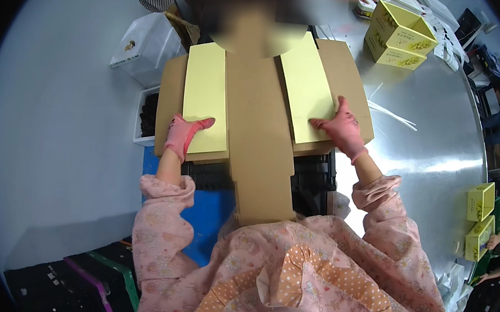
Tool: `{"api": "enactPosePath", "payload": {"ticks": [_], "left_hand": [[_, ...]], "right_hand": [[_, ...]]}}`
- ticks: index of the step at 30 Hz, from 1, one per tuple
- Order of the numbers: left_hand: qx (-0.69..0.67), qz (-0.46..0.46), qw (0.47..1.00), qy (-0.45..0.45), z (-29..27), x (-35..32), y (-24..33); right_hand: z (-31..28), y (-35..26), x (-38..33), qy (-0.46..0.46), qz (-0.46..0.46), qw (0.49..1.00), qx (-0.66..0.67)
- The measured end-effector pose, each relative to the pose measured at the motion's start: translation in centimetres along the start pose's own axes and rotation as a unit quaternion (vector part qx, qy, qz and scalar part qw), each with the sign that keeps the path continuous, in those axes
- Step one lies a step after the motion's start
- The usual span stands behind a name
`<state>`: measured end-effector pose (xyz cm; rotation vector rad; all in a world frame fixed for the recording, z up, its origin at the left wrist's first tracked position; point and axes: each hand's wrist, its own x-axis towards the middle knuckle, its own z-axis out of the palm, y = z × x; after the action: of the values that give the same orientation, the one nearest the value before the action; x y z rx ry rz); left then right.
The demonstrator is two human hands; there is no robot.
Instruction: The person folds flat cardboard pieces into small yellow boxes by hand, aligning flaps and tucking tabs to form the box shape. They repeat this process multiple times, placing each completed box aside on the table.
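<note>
In front of me lies an unfolded brown cardboard sheet, whose long middle strip reaches toward my body. Two pale yellow panels lie on it, a left panel and a right panel. My left hand, in a pink glove, rests at the near left corner of the left panel, thumb stretched across the yellow surface. My right hand, also gloved in pink, lies at the near right corner of the right panel, with thumb and forefinger spread. The other fingers of both hands are partly hidden.
Black crates show beneath the cardboard. A steel table on the right bears white strips and yellow printed boxes. White bins stand by the left wall. Another person is across from me; others are at far right.
</note>
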<state>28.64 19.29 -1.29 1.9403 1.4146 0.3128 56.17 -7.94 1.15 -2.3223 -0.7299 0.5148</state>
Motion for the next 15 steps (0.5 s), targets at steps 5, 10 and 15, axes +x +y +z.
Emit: {"api": "enactPosePath", "payload": {"ticks": [5, 10, 15], "left_hand": [[0.165, 0.153, 0.974, 0.037, -0.5, -5.5, 8.5], [0.444, 0.225, 0.867, 0.022, 4.8, -11.0, 16.3], [0.022, 0.336, 0.876, -0.345, -2.5, -7.1, 13.5]], "right_hand": [[-2.1, -2.1, 0.1, -0.082, -0.040, 0.986, 0.139], [2.1, -9.6, -1.5, -0.024, -0.155, 0.981, -0.113], [3.6, -8.6, -1.8, 0.066, -0.317, 0.944, 0.067]]}}
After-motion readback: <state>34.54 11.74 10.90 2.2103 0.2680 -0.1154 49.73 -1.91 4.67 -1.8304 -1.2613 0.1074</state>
